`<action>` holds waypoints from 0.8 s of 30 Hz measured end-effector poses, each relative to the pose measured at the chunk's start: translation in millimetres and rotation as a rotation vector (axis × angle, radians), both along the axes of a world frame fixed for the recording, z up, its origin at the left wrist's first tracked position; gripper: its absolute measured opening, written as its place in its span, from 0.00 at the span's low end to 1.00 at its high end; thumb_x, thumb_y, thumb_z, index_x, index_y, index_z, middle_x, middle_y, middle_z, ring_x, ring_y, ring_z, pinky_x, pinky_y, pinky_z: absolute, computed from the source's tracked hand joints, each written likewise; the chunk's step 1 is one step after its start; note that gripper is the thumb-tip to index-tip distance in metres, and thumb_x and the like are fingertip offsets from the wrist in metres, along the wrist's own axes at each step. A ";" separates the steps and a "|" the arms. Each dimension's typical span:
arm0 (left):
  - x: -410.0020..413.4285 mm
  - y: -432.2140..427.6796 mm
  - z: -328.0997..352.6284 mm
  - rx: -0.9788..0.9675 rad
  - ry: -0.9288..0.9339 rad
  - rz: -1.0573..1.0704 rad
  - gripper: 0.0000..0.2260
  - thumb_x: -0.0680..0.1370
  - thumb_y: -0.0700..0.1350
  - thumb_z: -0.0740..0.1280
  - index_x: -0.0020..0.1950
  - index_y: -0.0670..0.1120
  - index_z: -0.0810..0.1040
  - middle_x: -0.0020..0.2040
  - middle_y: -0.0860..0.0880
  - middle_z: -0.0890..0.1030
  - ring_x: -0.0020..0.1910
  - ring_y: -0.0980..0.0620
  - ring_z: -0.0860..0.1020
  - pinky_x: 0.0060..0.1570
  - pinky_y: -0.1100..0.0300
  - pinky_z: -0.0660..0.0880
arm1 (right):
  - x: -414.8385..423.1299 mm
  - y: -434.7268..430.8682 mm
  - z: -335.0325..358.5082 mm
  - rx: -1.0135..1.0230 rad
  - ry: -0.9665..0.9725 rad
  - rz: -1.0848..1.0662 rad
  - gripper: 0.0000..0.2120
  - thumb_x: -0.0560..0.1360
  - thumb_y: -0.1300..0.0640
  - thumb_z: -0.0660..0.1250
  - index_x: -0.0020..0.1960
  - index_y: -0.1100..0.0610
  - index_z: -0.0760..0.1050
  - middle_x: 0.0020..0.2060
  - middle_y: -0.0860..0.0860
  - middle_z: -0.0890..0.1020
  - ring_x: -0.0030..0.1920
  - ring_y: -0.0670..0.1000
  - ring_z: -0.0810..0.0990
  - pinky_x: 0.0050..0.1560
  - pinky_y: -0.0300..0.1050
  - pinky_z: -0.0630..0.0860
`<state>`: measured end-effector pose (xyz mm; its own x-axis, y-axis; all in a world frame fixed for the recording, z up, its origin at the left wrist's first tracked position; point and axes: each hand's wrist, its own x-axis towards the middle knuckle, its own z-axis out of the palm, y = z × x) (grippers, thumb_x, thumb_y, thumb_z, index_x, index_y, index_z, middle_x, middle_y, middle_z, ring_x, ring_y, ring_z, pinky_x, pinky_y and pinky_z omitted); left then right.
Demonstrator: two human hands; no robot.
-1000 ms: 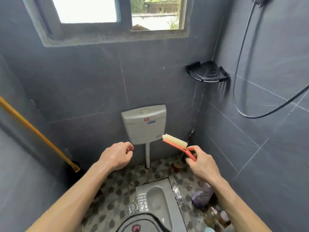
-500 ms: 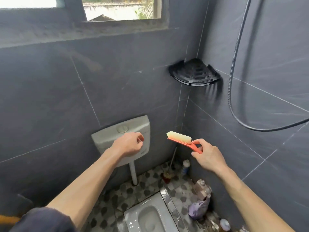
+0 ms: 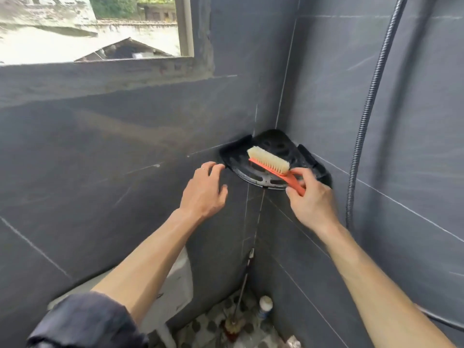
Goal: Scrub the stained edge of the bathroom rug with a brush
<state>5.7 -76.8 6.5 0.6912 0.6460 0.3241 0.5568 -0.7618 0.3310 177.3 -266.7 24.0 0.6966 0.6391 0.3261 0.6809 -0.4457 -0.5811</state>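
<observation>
Orange brush [image 3: 272, 165] in right hand [image 3: 311, 202] over shelf [image 3: 236, 156]

Head view, close on wall corner [image 3: 276, 116]

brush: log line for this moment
right hand holds brush handle | brush at black corner shelf | left hand open beside shelf

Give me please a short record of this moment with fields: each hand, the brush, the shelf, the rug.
left hand: open, holds nothing, beside the left end of the corner shelf
right hand: grips the brush by its orange handle
brush: bristles up, over the shelf; contact unclear
rug: not in view
shower hose: hangs on the right wall
</observation>
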 end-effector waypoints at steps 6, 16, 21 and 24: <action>49.6 48.7 6.6 0.451 0.154 -0.008 0.36 0.75 0.61 0.63 0.78 0.43 0.65 0.78 0.44 0.66 0.79 0.44 0.58 0.76 0.36 0.48 | 59.8 61.0 5.8 -0.155 -0.207 0.059 0.17 0.77 0.52 0.65 0.65 0.43 0.70 0.53 0.47 0.83 0.56 0.58 0.75 0.56 0.55 0.69; 51.3 96.8 -6.4 0.503 0.213 -0.150 0.38 0.76 0.71 0.54 0.79 0.47 0.66 0.80 0.48 0.63 0.80 0.48 0.55 0.75 0.44 0.29 | 63.8 88.2 -17.0 -0.174 -0.353 0.194 0.21 0.70 0.56 0.67 0.62 0.42 0.73 0.53 0.41 0.81 0.60 0.49 0.72 0.63 0.53 0.58; 46.1 104.0 -3.9 0.538 0.226 -0.206 0.39 0.77 0.69 0.56 0.81 0.47 0.61 0.80 0.49 0.62 0.81 0.48 0.49 0.73 0.45 0.26 | 42.4 83.5 -34.7 -0.133 -0.267 0.032 0.27 0.69 0.49 0.64 0.69 0.42 0.71 0.63 0.41 0.78 0.64 0.49 0.71 0.67 0.55 0.59; 41.4 108.2 -4.0 0.576 0.222 -0.253 0.39 0.75 0.63 0.64 0.80 0.45 0.61 0.80 0.47 0.63 0.81 0.48 0.51 0.74 0.44 0.29 | 21.8 75.1 -41.7 -0.144 -0.322 -0.075 0.29 0.73 0.48 0.64 0.74 0.45 0.68 0.68 0.45 0.74 0.68 0.50 0.69 0.69 0.57 0.62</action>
